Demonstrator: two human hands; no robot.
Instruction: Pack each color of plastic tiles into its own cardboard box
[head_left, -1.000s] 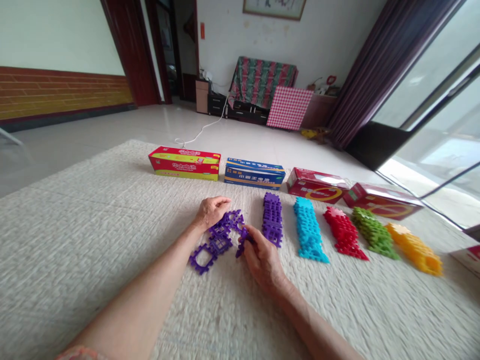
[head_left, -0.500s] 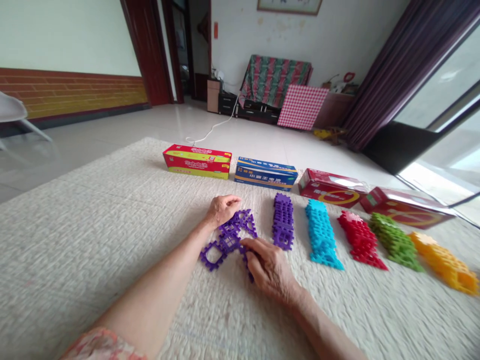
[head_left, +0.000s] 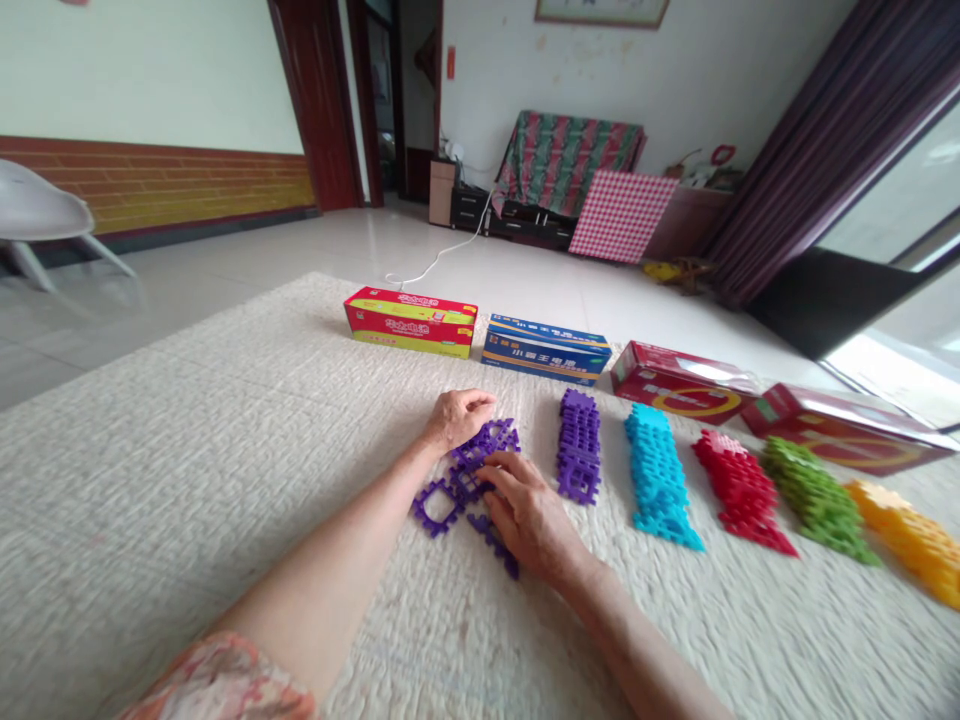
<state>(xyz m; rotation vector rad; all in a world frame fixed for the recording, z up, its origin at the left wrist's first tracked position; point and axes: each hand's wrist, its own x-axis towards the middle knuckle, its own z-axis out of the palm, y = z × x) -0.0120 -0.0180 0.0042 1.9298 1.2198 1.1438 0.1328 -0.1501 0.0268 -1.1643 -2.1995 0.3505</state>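
My left hand [head_left: 459,418] rests at the far edge of a loose group of purple plastic interlocking pieces. Its fingers are curled together, and nothing shows in them. My right hand [head_left: 534,520] reaches in from the right with thumb and fingers apart. Its fingertips touch a purple square lattice piece [head_left: 469,484] and partly cover it. A purple square frame [head_left: 439,507] lies at the group's near left. A narrow purple piece [head_left: 495,547] lies apart, just below my right hand. More purple pieces [head_left: 499,434] overlap beside my left hand.
Stacks of purple [head_left: 579,450], blue [head_left: 660,480], red [head_left: 742,495], green [head_left: 817,500] and yellow [head_left: 911,540] pieces stand rightward on the textured mat [head_left: 225,440]. Behind them are a red-yellow box [head_left: 412,325], a blue box [head_left: 546,352] and two dark red boxes [head_left: 682,385].
My right hand has shifted left and away from me, off the narrow purple piece and onto the square lattice piece. My left hand stays put. The whole view has shifted slightly.
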